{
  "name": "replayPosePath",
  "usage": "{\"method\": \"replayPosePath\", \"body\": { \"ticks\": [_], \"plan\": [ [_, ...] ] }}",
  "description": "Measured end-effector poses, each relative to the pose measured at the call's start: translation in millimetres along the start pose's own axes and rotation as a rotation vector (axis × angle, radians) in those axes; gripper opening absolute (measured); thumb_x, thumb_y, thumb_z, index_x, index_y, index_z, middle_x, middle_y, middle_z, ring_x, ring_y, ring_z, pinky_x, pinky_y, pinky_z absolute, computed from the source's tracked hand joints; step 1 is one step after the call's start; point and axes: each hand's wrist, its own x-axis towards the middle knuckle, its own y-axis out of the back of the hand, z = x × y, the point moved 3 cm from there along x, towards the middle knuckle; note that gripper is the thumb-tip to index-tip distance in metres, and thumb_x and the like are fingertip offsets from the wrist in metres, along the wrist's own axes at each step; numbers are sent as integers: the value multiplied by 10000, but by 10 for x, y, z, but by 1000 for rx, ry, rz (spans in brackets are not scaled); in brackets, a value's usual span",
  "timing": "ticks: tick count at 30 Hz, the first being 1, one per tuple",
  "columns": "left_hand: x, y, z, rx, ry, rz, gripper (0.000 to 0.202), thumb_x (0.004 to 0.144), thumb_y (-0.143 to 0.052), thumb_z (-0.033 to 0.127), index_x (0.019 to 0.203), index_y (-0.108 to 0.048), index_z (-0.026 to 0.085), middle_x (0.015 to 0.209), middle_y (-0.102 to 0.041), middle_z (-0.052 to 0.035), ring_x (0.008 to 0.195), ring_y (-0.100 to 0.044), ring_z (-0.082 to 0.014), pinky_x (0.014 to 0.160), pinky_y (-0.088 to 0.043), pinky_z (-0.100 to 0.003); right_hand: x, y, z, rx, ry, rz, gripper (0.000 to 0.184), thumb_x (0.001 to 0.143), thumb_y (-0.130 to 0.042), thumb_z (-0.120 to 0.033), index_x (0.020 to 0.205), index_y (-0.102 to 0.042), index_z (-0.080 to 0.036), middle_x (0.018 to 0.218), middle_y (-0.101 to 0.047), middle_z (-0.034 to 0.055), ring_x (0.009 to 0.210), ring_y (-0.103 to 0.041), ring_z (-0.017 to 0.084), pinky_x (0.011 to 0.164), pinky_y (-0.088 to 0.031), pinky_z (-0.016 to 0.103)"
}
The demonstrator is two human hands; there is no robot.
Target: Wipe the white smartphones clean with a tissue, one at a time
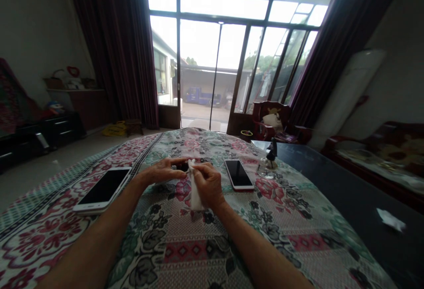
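My right hand (pixel 208 183) pinches a white tissue (pixel 196 195) whose lower part hangs down over the tablecloth. Its fingertips press the top of the tissue close to the fingertips of my left hand (pixel 162 170). My left hand is curled around a small dark thing (pixel 179 167), mostly hidden by the fingers, so its kind cannot be made out. Just right of my right hand lies a phone (pixel 239 174) with a dark screen and white frame. Left of my left forearm is a larger white phone (pixel 103 187), its screen dark too.
A flowered tablecloth (pixel 185 231) covers the round table. Toward its right edge stands a small dark figurine (pixel 272 150) on a clear base. Further right, a crumpled white paper (pixel 391 219) lies on a dark surface (pixel 361 192). Glass doors (pixel 198 68) are ahead, with a wooden chair (pixel 270 119) beside them.
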Motion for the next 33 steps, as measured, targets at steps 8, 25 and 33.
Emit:
{"method": "replayPosePath", "body": {
  "ticks": [8,25,33],
  "plan": [
    [49,-52,-41,10,-20,-7,673,717,-681,451,1346,-546,256,1298,-630,-40,1193,-547,-273,1026,-390,-386,52,22,274,-61,-138,30,178,788,-574,-286,822,-732,-209,829,-713,41,775,-652,187,719,-512,290],
    [48,-9,-177,146,60,51,797,668,-722,516,1374,-516,210,1276,-643,-77,1164,-564,-320,983,-415,-404,144,223,-8,284,-596,-929,412,836,-566,-509,699,-743,-163,705,-715,66,602,-628,132,578,-504,252],
    [179,-371,60,253,-248,-44,775,611,-769,354,1343,-541,241,1377,-563,-73,1242,-495,-306,1057,-342,-383,299,288,263,-97,-386,-463,319,810,-612,-348,1075,-698,-194,1084,-703,70,971,-644,199,866,-501,341]
  ]
}}
